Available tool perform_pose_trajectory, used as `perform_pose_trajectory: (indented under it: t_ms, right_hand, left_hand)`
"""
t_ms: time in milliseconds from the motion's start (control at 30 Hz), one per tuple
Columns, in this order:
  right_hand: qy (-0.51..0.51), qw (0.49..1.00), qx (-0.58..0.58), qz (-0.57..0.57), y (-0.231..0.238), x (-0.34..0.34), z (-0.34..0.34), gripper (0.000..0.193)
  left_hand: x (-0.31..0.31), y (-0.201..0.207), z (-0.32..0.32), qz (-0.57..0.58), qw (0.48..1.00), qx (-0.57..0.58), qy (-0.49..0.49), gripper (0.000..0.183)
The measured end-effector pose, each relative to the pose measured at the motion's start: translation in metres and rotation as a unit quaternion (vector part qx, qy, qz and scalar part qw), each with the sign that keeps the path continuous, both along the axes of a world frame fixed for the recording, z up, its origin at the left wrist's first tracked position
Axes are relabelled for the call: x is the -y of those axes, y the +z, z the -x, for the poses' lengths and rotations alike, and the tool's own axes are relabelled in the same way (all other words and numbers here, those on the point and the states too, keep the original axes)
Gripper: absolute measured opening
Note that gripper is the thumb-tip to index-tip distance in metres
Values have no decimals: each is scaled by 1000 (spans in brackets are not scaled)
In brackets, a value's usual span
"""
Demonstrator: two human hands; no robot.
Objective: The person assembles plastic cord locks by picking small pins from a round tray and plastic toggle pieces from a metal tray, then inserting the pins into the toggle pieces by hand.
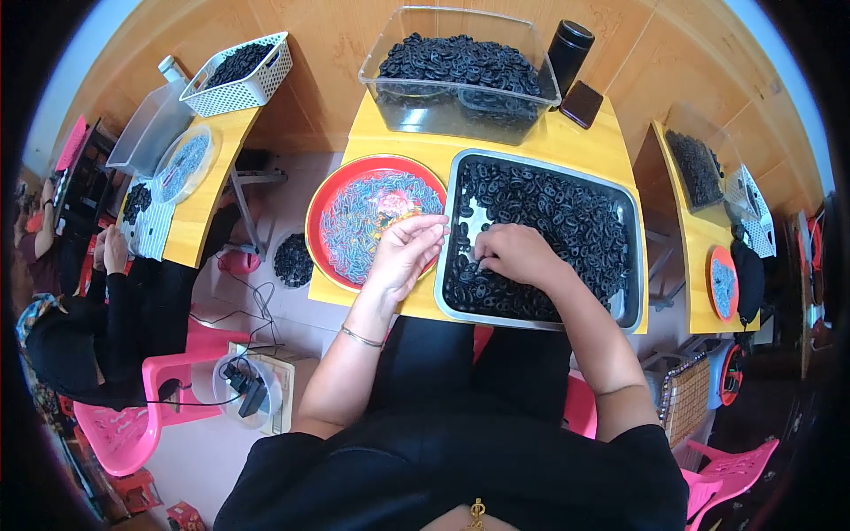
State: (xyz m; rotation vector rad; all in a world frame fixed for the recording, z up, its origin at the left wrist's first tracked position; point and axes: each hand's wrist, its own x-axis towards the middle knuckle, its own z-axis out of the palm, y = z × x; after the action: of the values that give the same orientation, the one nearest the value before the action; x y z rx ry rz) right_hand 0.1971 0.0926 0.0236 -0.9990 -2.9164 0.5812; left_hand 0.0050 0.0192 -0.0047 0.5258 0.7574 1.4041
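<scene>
My left hand is raised between the red round tray and the metal tray, palm turned up. Its thumb and fingertips are pinched together; what they hold, if anything, is too small to make out. My right hand reaches down into the metal tray with bent fingers close together. Their tips are among small black oval pieces with holes, and whether they grip one is hidden. The red tray holds many thin, shiny grey-blue pieces over a flowered bottom.
Behind the trays stands a clear plastic bin heaped with black pieces, beside a dark cylinder and a dark flat box. At left, another person works at a yellow table. A second table stands at right.
</scene>
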Motion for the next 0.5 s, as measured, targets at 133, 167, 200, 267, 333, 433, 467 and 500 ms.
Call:
perform_pose_trajectory:
  t_ms: [133,167,200,267,333,433,467,500]
  right_hand:
    - [-38,992,-114,29,3,10,-7,11]
    - [-96,963,-219,121,8,17,-8,10]
    - [-151,912,-318,211,10,22,-9,8]
    - [-172,877,-373,250,5,31,-13,8]
    - [-194,814,-453,308,-2,39,-17,10]
    - [-175,773,-542,280,-9,47,-16,12]
    - [-166,781,-539,269,-12,47,-17,15]
    - [-169,778,-543,268,-12,46,-17,15]
  left_hand:
    - [3,8,-4,4,1000,-17,-13,20]
    - [4,10,-5,6,999,-36,-21,19]
    - [5,12,-6,8,998,-55,-29,18]
    - [7,15,-11,-19,996,-77,-36,18]
    - [8,18,-16,-48,993,-101,-46,18]
    - [8,18,-25,-70,986,-144,-47,19]
    - [9,17,-27,-82,981,-170,-38,21]
    - [9,16,-29,-95,976,-195,-28,23]
